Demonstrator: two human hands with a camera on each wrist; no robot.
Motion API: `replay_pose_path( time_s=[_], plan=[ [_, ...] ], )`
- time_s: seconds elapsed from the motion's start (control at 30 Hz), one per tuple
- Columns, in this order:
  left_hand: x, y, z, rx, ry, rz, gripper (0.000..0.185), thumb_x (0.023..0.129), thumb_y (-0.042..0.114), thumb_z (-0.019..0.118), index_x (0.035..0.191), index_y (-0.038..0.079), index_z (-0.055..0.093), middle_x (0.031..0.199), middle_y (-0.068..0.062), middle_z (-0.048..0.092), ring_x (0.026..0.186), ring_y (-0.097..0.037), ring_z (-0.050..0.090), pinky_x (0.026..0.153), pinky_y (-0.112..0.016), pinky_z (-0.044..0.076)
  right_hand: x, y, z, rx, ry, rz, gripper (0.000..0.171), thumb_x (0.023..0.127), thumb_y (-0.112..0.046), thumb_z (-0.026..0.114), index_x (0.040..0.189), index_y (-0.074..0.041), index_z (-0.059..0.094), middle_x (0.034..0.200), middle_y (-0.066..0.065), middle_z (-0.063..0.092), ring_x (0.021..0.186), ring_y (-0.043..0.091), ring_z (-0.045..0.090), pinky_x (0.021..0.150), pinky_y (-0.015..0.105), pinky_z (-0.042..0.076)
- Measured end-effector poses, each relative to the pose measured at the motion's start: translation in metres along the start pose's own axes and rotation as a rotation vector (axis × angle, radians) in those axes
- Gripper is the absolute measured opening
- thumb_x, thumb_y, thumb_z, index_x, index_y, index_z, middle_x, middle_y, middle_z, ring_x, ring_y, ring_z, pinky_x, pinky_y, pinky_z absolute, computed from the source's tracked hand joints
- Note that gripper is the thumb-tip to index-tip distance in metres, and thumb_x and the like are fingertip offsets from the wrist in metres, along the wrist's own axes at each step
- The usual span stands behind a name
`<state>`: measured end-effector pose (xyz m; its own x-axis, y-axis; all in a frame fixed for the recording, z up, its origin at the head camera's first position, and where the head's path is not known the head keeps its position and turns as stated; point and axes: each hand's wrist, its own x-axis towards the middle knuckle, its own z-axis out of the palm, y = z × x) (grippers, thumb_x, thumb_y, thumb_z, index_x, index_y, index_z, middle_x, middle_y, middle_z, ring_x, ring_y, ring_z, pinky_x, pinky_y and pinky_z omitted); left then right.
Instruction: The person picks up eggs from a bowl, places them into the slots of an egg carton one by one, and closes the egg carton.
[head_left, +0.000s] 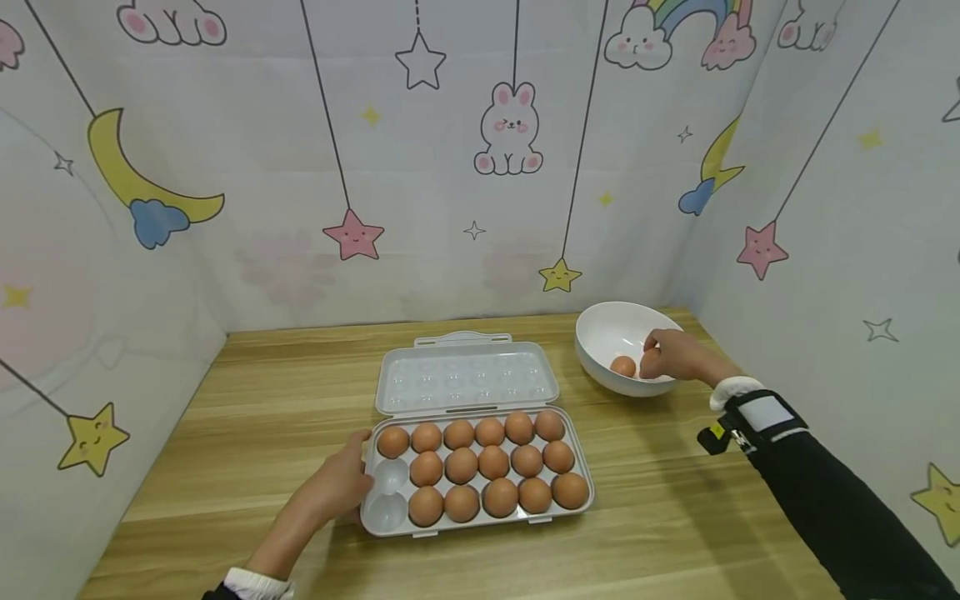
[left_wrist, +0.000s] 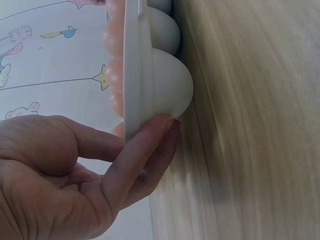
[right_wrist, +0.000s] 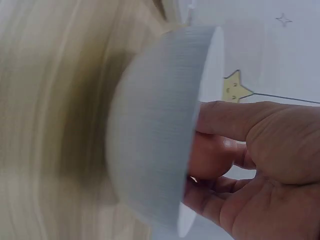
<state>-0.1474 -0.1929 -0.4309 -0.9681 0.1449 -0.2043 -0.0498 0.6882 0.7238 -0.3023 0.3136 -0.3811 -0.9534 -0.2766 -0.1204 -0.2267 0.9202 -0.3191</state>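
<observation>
My left hand [head_left: 339,483] grips the left rim of an open egg carton [head_left: 386,512]; in the left wrist view the thumb lies on one face of the rim and the fingers [left_wrist: 145,152] curl under it. Brown eggs fill the carton except for two bare cups in its left column, the middle and front ones. To the right, my right hand [head_left: 681,354] reaches inside the rim of a white bowl [head_left: 607,329], thumb and fingers around a brown egg [right_wrist: 212,156]. A second egg [head_left: 622,366] lies in the bowl, left of the held one.
The carton's clear lid [head_left: 467,379] lies folded back behind the eggs. Everything stands on a wood-grain table [head_left: 285,400], bounded at the back and sides by a printed curtain [head_left: 442,183]. The bowl sits near the back right corner.
</observation>
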Motion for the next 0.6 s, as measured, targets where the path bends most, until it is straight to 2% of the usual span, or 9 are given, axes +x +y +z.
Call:
replay_pose_path(
  time_s=[0.13,0.3,0.4,0.6],
  plan=[
    [0.003,-0.001,-0.002,-0.007,-0.007,0.008,0.067,0.075,-0.009,0.051,0.136,-0.013,0.023,0.087,-0.018,0.060,0.080,-0.027,0.060,0.063,-0.039,0.054,-0.005,-0.008,-0.013,0.013,0.101,-0.040,0.042,0.072,-0.020,0.076,0.097,0.007,0.055,0.076,0.009,0.054,0.068,0.022,0.048,0.054,0.029,0.042],
    [0.006,-0.002,-0.004,-0.027,-0.017,0.003,0.067,0.076,-0.009,0.050,0.137,-0.012,0.022,0.088,-0.019,0.060,0.080,-0.028,0.060,0.060,-0.039,0.055,-0.020,-0.035,-0.037,0.037,0.154,-0.051,0.048,0.077,-0.028,0.075,0.106,0.005,0.054,0.089,0.012,0.056,0.077,0.025,0.050,0.063,0.034,0.044],
    [0.009,-0.004,-0.006,-0.028,-0.024,0.000,0.067,0.076,-0.009,0.050,0.137,-0.011,0.021,0.088,-0.019,0.059,0.079,-0.028,0.060,0.059,-0.038,0.055,-0.031,-0.055,-0.048,0.042,0.189,-0.061,0.048,0.079,-0.033,0.073,0.111,-0.002,0.054,0.091,0.010,0.057,0.079,0.025,0.051,0.065,0.035,0.045],
    [0.014,-0.006,-0.009,-0.026,-0.038,-0.003,0.067,0.077,-0.009,0.050,0.137,-0.011,0.020,0.088,-0.018,0.059,0.078,-0.027,0.060,0.059,-0.038,0.055,-0.050,-0.101,-0.063,0.018,0.282,-0.174,0.037,0.081,-0.034,0.071,0.111,-0.016,0.061,0.095,0.004,0.061,0.078,0.020,0.052,0.064,0.034,0.044]
  ],
)
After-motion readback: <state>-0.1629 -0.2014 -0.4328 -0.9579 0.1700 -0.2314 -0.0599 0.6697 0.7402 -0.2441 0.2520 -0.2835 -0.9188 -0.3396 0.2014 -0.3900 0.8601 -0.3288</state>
